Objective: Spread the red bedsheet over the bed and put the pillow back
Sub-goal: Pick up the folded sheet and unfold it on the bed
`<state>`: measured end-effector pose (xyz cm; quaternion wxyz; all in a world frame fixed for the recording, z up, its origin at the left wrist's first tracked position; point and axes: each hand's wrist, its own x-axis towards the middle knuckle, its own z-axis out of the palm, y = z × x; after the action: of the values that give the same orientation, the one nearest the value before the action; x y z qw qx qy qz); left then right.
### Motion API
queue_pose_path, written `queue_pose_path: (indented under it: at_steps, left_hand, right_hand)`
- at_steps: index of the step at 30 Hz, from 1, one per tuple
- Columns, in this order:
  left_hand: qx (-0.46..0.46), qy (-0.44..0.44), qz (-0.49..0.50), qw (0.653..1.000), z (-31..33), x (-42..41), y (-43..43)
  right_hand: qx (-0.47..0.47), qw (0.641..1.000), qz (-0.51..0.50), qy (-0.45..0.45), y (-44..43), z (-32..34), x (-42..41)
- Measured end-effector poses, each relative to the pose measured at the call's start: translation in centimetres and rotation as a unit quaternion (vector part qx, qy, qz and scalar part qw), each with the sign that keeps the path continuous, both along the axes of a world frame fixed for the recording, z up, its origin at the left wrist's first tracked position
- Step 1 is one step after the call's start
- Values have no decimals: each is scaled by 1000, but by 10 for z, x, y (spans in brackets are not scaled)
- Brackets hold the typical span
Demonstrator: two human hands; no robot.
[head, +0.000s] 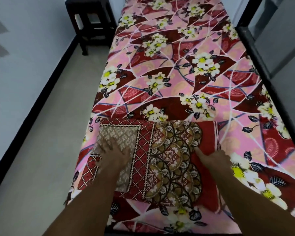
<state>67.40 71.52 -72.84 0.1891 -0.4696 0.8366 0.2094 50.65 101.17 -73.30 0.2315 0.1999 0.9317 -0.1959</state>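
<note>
The red and pink floral bedsheet (177, 79) lies flat over the whole bed. A pillow (163, 155) in a red, brown and beige patterned cover rests on the near end of the bed. My left hand (112, 150) lies blurred on the pillow's beige left part, fingers spread. My right hand (214, 159) rests on the pillow's plain red right part, with one finger stretched toward the patterned middle. Neither hand grips the pillow.
A dark wooden stool (90, 21) stands on the floor at the far left of the bed. A black bed frame rail (262, 65) runs along the right side. Grey floor (46, 150) and a white wall with black skirting lie to the left.
</note>
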Motion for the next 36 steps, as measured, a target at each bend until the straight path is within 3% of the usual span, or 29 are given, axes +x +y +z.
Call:
queue_pose_path:
  at_steps: [4,8,11,15,17,19,22,24,26,28,32,36]
  left_hand:
    - [-33,-10,-5,999,-8,1,12]
    - [-41,-24,-1,999,-5,-4,22]
    - [-35,-17,-6,999,4,-12,39]
    - [-44,-32,-56,997,13,-21,73]
    - [-63,-47,-113,990,12,-22,86]
    - [-96,-25,-236,967,7,-18,93]
    - [-62,30,-466,882,2,-10,103]
    - [-46,29,-556,829,3,-4,111]
    - [-47,13,-582,811,1,4,118]
    - [-69,-11,-593,802,-4,11,121]
    - [-92,7,-591,802,-5,28,115]
    - [-82,46,-597,797,4,44,96]
  right_hand:
    - [-100,994,-28,30,5,-1,2]
    - [-134,982,-8,134,14,22,-6]
    - [-119,974,13,195,30,36,-19]
    - [-73,974,37,210,64,41,-39]
    - [-49,976,65,201,71,35,-41]
    - [22,971,124,201,66,30,-34]
    - [131,917,279,255,51,32,-6]
    - [62,845,463,260,45,34,23]
    - [-5,758,628,175,41,32,55]
    - [29,690,717,101,36,29,78]
    - [90,671,727,113,36,22,95]
    - [68,666,735,108,46,25,87]
